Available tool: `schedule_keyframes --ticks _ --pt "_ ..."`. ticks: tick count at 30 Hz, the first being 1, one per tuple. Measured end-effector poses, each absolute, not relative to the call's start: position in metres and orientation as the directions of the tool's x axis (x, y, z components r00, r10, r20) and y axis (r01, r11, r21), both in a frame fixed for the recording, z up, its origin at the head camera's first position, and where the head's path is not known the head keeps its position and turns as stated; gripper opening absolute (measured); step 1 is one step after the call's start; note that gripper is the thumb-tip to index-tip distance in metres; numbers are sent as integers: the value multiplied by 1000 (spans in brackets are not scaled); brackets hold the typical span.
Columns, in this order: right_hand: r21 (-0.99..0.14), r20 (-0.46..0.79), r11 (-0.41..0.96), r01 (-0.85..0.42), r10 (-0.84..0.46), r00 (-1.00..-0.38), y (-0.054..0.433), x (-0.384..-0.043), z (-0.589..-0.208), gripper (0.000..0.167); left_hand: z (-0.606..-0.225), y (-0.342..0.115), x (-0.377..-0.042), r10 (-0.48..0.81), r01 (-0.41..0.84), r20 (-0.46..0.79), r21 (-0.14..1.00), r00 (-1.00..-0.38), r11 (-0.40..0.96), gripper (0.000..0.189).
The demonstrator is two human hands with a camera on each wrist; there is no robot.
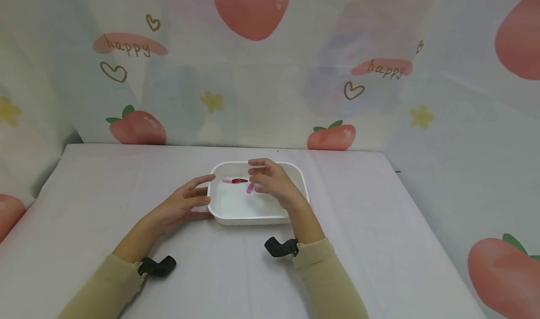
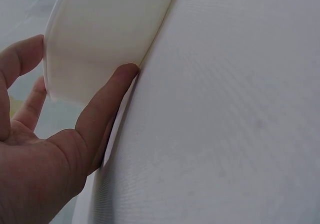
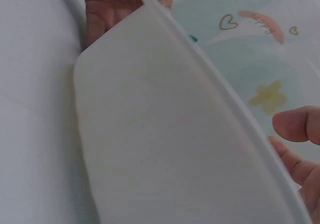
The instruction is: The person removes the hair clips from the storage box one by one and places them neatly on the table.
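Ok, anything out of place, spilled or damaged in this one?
Nothing stands out. The white tray sits flat on the table, with a red clip and pink pieces inside it. The left hand rests against its side; the right hand hovers above it.

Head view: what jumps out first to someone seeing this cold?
The white tray at the middle of the grey table, with a dark red piece and pink pieces lying inside. The left hand rests against its left wall; the right hand hovers over the pieces, fingers curled. Behind hangs a strawberry-print curtain.
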State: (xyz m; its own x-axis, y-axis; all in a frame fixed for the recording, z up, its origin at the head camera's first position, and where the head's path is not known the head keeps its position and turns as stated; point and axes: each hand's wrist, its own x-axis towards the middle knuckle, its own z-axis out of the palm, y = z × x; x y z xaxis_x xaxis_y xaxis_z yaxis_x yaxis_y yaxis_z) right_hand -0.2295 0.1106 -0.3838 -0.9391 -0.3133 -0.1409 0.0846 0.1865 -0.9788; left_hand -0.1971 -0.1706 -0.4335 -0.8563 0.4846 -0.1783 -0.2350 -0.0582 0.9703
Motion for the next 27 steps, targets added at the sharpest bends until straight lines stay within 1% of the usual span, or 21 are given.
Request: schedule_keyframes --ticks 6,10,17,21,24,27 --pt "-955 -181 287 73 -371 -911 103 -228 -393 49 -434 -171 -196 486 -222 -165 973 -858 -63 69" --pt "-939 -188 340 56 -370 -910 103 -225 -394 49 -434 -171 -196 494 -221 -160 973 -854 -67 70" --pt "-922 -220 376 88 -322 -921 105 -228 -400 47 -435 -171 -196 483 -233 -171 970 -859 -70 70" --pt "-911 -193 405 72 -266 -944 105 -228 -402 43 -437 -171 -196 490 -231 -166 970 -856 -74 68" --pt "-878 -172 477 42 -233 -957 104 -227 -403 40 -438 -171 -196 488 -228 -165 971 -857 -72 67" --pt "-814 -168 581 13 -214 -962 103 -226 -404 41 -437 -169 -196 487 -227 -165 971 -858 -71 67"
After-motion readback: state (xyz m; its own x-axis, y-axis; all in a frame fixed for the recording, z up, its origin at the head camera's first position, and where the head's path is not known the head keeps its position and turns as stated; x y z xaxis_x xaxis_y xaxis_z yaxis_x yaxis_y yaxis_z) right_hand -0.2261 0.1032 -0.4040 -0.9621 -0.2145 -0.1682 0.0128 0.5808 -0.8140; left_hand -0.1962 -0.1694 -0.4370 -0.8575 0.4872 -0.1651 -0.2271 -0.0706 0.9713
